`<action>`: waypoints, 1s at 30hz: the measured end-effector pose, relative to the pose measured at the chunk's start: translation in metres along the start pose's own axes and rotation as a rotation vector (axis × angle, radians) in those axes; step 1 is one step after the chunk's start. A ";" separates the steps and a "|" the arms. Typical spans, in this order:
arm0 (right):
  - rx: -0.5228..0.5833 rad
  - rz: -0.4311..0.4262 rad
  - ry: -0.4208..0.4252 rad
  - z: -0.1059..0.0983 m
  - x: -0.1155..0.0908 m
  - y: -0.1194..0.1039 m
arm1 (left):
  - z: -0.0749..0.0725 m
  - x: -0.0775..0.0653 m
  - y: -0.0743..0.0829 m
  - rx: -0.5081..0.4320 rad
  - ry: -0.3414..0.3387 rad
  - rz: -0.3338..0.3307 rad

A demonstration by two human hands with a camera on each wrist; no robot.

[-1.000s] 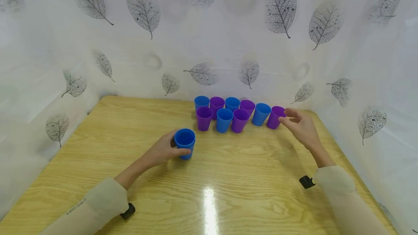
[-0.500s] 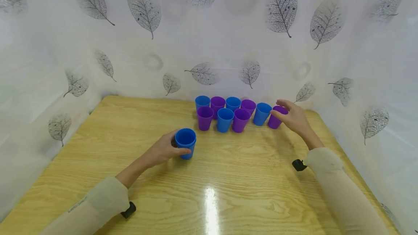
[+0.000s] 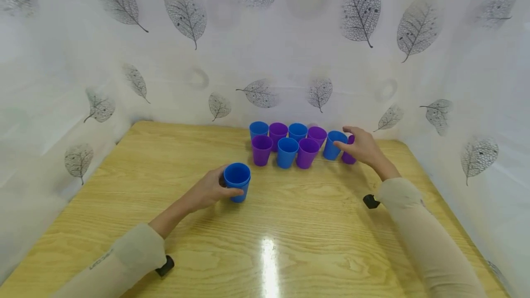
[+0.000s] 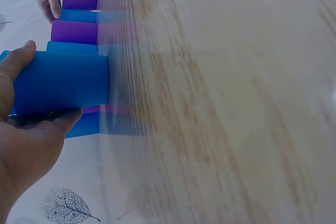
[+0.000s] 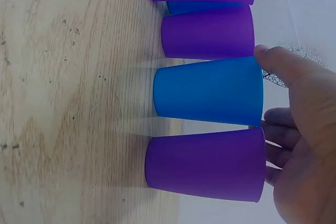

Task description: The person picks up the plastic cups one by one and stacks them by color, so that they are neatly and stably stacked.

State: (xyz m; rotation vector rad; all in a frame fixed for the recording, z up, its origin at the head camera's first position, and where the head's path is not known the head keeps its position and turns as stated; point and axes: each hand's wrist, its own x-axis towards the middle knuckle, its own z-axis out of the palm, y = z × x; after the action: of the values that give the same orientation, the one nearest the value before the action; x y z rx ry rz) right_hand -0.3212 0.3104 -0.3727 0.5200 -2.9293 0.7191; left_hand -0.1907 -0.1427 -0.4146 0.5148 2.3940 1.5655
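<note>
My left hand (image 3: 211, 191) grips a stack of nested blue cups (image 3: 237, 176), thumb across the near side, above the table's middle-left. In the left wrist view the thumb and fingers lie round the blue cup (image 4: 63, 80). My right hand (image 3: 366, 147) reaches over the right end of the cup row, thumb and fingers spread about the rim of an upright blue cup (image 3: 331, 151). Partly hidden behind that hand stands a purple cup (image 3: 348, 158). In the right wrist view the thumb is at the rim of the blue cup (image 5: 210, 92); firm contact cannot be made out.
Several more blue and purple cups stand upright in two rows at the back, among them a front purple cup (image 3: 262, 153), a blue cup (image 3: 285, 155) and another purple cup (image 3: 307, 155). Behind the wooden table (image 3: 198, 247) hangs a leaf-patterned white curtain (image 3: 281, 45).
My right hand has moved left, from beside the end purple cup, past it to the neighbouring blue cup. The left hand keeps its hold on the blue cups, nearly still.
</note>
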 end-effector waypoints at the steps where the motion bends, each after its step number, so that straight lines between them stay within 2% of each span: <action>1: -0.008 0.000 -0.007 0.001 0.001 0.000 | 0.000 0.000 0.000 0.002 -0.001 0.002; 6: -0.032 -0.001 -0.028 0.003 0.002 0.000 | 0.001 0.001 0.000 0.010 -0.004 0.015; 19: -0.058 -0.048 0.012 0.008 0.003 0.001 | 0.003 0.001 0.002 0.007 -0.001 -0.012; 30: 0.026 -0.050 0.105 -0.005 -0.011 -0.016 | 0.002 -0.001 0.002 -0.001 -0.005 0.001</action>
State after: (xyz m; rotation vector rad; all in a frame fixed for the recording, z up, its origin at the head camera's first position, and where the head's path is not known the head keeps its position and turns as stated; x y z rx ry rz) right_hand -0.3057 0.3026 -0.3629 0.5386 -2.8030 0.7560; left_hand -0.1887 -0.1409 -0.4133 0.5191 2.3892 1.5637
